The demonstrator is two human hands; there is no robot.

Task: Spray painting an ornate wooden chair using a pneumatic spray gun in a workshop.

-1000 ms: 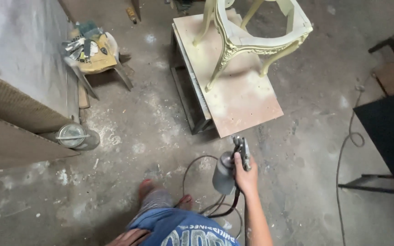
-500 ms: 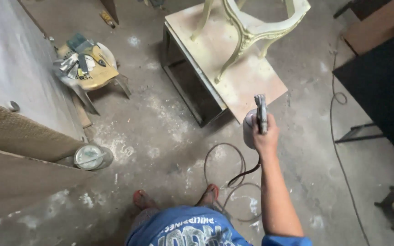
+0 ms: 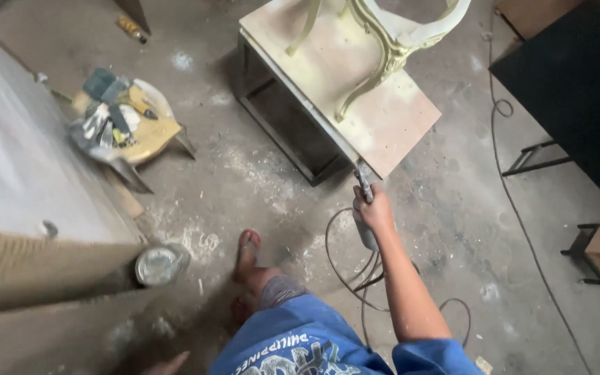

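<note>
My right hand (image 3: 375,210) grips a spray gun (image 3: 364,182), its nozzle close to the near corner of a flat wooden board (image 3: 401,114) on a dark metal frame. A hose (image 3: 342,267) loops from the gun across the floor. A pale cream chair frame (image 3: 383,48) with curved legs stands on the board, a short way beyond the gun. At the bottom edge, fingers of my left hand (image 3: 168,363) show low beside my blue shorts, holding nothing that I can see. One foot in a sandal (image 3: 246,250) is set forward.
A small stool (image 3: 133,128) piled with tools and rags stands at left beside a large grey panel (image 3: 15,180). A round tin (image 3: 155,265) sits on the dusty floor. A black panel (image 3: 578,90) and cable (image 3: 515,201) lie at right.
The view has swung and I have stepped closer to the board. My right hand with the spray gun has moved up toward the board's near corner.
</note>
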